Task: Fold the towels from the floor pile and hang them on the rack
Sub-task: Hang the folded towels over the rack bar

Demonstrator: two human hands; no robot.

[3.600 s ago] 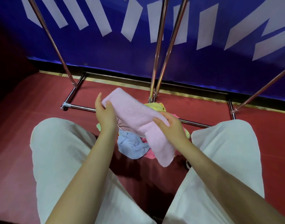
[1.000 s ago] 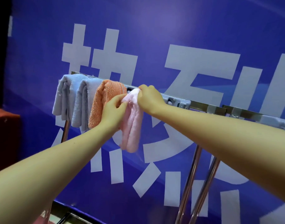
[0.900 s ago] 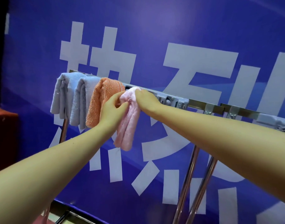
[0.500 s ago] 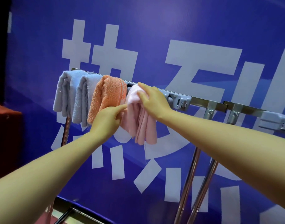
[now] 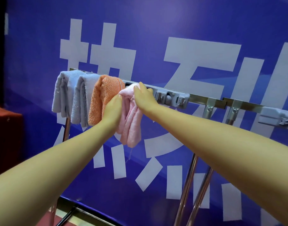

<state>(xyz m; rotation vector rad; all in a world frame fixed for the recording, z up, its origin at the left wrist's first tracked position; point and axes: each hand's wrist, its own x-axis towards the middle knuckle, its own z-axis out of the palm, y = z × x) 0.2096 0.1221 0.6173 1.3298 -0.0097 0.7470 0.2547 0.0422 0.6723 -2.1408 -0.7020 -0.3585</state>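
Settling the pink towel on the rack, the left hand and right hand press it flat-fingered; next likely fetching another towel.

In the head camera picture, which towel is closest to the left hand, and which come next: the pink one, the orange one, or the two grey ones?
From the left hand:
1. Pink towel, touching it, just to its right.
2. Orange towel, right beside it on its left; nearly as close as the pink one.
3. Inner grey towel, next along the rack leftwards.
4. Outer grey towel, at the rack's left end.
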